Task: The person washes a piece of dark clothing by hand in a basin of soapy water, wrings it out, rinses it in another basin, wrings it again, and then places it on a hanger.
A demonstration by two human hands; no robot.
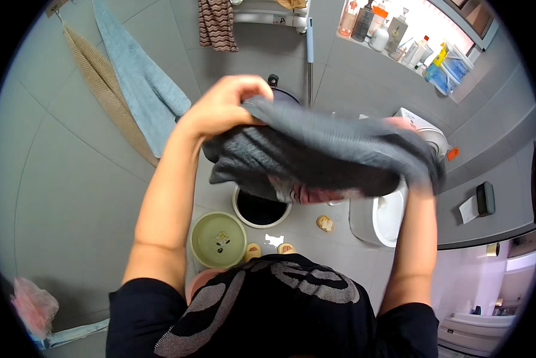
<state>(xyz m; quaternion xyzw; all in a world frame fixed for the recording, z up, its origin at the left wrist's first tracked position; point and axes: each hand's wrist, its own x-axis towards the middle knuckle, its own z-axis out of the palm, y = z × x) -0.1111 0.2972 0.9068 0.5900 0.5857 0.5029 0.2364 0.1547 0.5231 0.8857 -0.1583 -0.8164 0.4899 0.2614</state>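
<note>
A dark grey cloth garment with a pinkish print (pixel 321 152) is stretched between my hands at chest height, blurred by motion. My left hand (pixel 227 105) grips its upper left edge, thumb and fingers closed on the fabric. At the other end my right hand (pixel 404 123) is mostly covered by the cloth, only some fingers showing; the fabric drapes over that wrist. Below the garment, a white-rimmed basin (pixel 237 214) with dark contents stands on the floor. Beside it is a green basin (pixel 205 244) with a cartoon print.
A white toilet (pixel 362 219) stands to the right, a pink basin (pixel 196 284) near my left side. Towels (pixel 138 85) hang on the left wall. Bottles (pixel 364 22) line the window ledge. A mop-like pole (pixel 310 67) leans ahead. A small yellowish object (pixel 325 223) lies on the floor.
</note>
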